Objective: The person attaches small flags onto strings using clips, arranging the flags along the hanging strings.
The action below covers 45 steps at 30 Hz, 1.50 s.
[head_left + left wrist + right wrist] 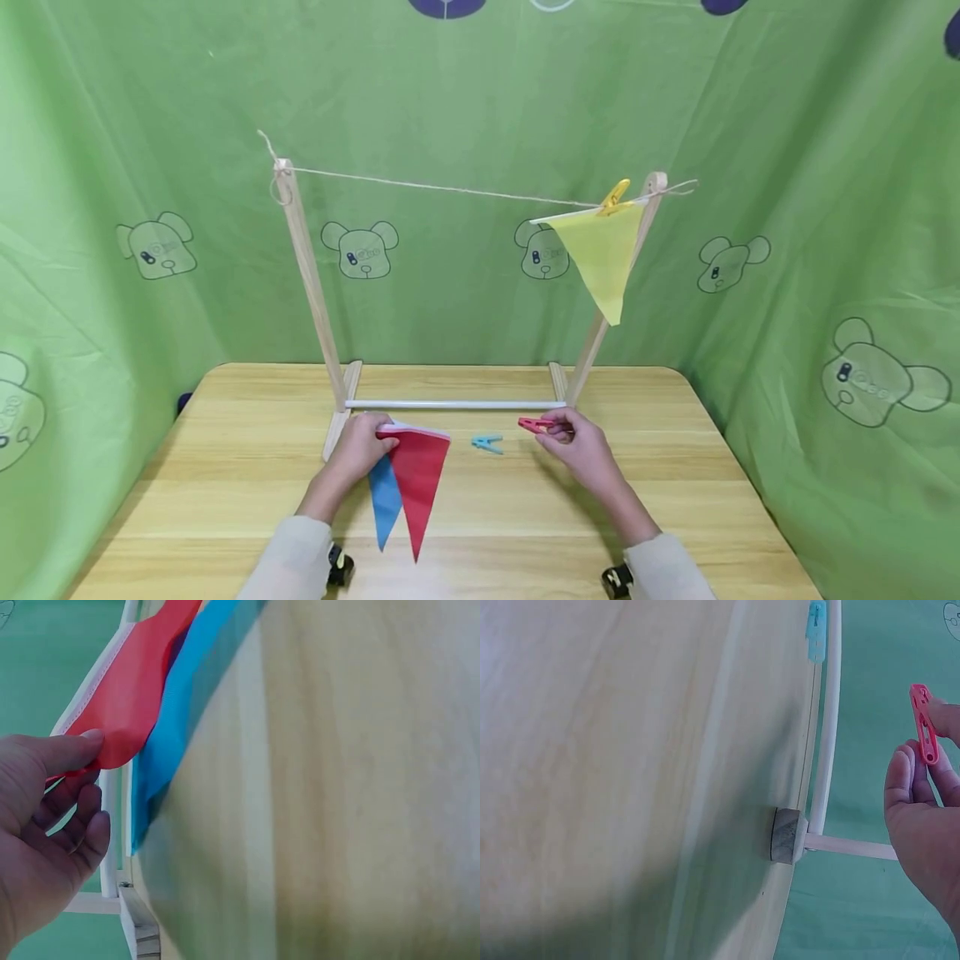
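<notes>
My left hand (358,450) pinches a red pennant flag (422,479) by its white-edged top, between thumb and fingers. Close behind it is a blue pennant flag (385,500); whether the fingers hold this one too I cannot tell. In the left wrist view the red flag (131,694) bends over beside the blue flag (169,742). A red clothespin (534,425) is held by my right hand (587,454), its narrow body plain in the right wrist view. Between the hands, a light blue clothespin (487,443) lies on the table.
Behind the hands stands a wooden frame (311,275) with a white bottom bar (450,405). A string (435,187) spans its posts. Near the right post a yellow clothespin (615,198) fastens a yellow pennant flag (603,258) to the string. Green cloth (450,292) surrounds the wooden table (645,517).
</notes>
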{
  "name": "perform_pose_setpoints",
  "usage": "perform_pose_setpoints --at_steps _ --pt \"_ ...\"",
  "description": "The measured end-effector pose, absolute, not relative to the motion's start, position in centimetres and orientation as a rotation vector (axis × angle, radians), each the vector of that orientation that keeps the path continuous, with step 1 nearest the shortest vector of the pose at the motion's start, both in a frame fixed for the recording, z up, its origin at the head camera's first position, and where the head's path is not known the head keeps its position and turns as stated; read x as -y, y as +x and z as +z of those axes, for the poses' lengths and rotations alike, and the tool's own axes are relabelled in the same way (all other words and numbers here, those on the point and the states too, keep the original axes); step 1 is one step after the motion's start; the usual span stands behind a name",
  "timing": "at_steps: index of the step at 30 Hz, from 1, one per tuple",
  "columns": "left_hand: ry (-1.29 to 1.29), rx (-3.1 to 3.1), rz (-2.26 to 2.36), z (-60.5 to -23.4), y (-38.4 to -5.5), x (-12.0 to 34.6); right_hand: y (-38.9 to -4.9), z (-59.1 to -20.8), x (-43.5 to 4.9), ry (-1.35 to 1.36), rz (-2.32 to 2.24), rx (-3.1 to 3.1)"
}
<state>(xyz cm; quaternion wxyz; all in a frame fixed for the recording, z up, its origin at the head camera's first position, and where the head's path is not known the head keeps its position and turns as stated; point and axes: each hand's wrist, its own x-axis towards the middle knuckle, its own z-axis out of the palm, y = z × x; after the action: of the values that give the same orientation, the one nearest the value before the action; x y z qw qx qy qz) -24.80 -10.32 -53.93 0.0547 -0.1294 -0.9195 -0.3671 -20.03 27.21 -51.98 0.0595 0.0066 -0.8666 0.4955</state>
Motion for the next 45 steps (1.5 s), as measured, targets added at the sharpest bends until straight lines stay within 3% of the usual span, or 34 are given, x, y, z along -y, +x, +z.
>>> perform_pose_setpoints --at_steps 18,45 --pt "-0.364 2.766 -1.495 -51.7 -23.9 10.2 -19.8 -50.9 -27.2 0.048 1.546 2.579" --pt "-0.312 2.607 -1.598 -48.7 -23.4 10.0 -20.5 -48.8 -27.7 0.047 1.556 2.516"
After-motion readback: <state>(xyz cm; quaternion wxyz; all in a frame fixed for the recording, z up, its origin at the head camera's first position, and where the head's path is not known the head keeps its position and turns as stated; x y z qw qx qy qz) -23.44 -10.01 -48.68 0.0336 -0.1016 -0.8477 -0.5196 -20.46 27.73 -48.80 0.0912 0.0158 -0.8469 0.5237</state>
